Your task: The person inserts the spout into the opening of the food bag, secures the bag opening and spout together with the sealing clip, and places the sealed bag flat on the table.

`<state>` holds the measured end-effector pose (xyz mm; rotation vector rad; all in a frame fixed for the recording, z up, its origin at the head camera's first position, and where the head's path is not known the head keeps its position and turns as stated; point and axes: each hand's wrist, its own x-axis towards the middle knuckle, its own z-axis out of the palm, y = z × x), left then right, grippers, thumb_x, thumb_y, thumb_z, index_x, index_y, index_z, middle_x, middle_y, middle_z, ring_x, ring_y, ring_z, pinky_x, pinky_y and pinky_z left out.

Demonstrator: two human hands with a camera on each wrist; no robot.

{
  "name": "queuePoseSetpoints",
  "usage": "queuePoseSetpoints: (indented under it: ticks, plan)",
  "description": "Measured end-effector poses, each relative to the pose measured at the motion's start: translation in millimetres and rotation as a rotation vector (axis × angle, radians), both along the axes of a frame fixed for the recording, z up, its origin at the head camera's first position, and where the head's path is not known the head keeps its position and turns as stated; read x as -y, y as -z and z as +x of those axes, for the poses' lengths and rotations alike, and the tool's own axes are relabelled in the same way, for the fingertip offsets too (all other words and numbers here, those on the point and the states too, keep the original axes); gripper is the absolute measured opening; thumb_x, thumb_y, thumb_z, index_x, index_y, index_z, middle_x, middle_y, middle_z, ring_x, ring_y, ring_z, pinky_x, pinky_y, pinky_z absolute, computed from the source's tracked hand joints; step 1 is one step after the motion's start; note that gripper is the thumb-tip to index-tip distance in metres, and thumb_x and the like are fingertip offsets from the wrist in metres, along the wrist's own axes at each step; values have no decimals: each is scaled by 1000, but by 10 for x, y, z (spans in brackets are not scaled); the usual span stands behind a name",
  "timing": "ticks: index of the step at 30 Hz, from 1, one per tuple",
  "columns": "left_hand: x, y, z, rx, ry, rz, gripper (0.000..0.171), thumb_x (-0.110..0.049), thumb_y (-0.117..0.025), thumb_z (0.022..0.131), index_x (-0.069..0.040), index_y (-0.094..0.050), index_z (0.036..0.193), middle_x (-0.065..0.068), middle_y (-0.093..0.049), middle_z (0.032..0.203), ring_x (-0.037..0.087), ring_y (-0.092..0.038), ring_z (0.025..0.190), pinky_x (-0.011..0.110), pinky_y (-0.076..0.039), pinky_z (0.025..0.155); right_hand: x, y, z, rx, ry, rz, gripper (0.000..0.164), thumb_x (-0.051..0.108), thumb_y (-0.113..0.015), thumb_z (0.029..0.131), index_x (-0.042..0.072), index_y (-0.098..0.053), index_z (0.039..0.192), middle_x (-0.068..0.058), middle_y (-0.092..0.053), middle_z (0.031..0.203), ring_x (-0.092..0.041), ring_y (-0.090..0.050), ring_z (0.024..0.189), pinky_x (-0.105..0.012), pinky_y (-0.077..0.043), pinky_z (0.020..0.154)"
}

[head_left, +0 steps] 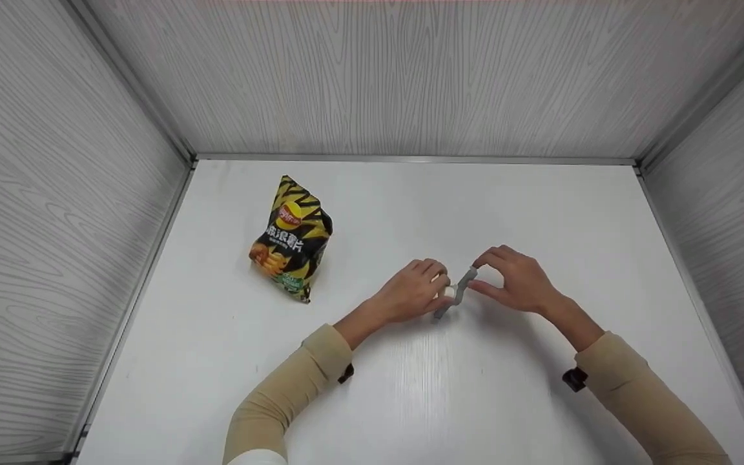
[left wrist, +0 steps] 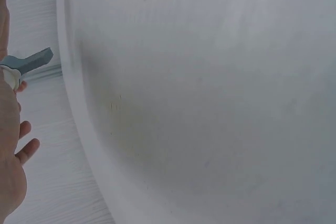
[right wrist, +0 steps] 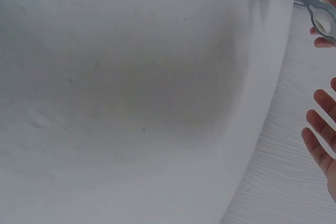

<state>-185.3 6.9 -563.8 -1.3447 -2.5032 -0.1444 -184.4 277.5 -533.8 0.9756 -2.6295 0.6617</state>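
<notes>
Right of frame centre, the left hand (head_left: 411, 294) gripped a white rounded piece (head_left: 450, 292) inside a slim grey ringed tool (head_left: 464, 281); the right hand (head_left: 519, 281) pinched its upper end, far from the white tabletop's (head_left: 540, 206) edges.

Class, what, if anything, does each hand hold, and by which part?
Left hand grips a white piece, exact spot hidden; right hand pinches a grey tool by its far end.

The bag (head_left: 289, 242) is striped black and yellow — the tool (head_left: 465, 284) grey, the table (head_left: 449, 206) white.
</notes>
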Motion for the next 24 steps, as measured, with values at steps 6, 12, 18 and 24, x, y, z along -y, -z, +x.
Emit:
queuePoseSetpoints:
  ticks: [6, 12, 18, 24]
  plan:
    - [-7, 16, -2, 4, 14, -5, 46, -54, -46, 109, -14, -67, 116, 2, -68, 125, 18, -64, 124, 32, -53, 106, 3, -28, -10, -6, -30, 15, 33, 35, -86, 88, 12, -72, 108, -5, -76, 104, -25, -73, 98, -45, -62, 78]
    - [-6, 34, 9, -9, 12, -33, 46, -54, -45, 110, -14, -67, 118, 2, -68, 126, 19, -63, 126, 32, -53, 107, 19, -61, -17, -20, -54, 30, 30, 35, -85, 89, 14, -71, 106, -4, -75, 102, -23, -72, 93, -42, -60, 72]
    - [-8, 66, 21, -46, 22, -59, 44, -52, -44, 111, -15, -67, 117, 1, -68, 126, 18, -63, 124, 32, -52, 107, 33, -83, -9, 9, -57, 72, 26, 37, -82, 92, 17, -71, 103, -1, -75, 100, -22, -71, 90, -38, -57, 69]
    - [-10, 85, 31, -66, 23, -95, 46, -53, -40, 112, -16, -67, 117, 0, -67, 128, 19, -64, 125, 33, -52, 107, 42, -91, -10, 4, -86, 121, 22, 39, -79, 94, 19, -70, 96, 1, -74, 97, -20, -71, 90, -37, -57, 70]
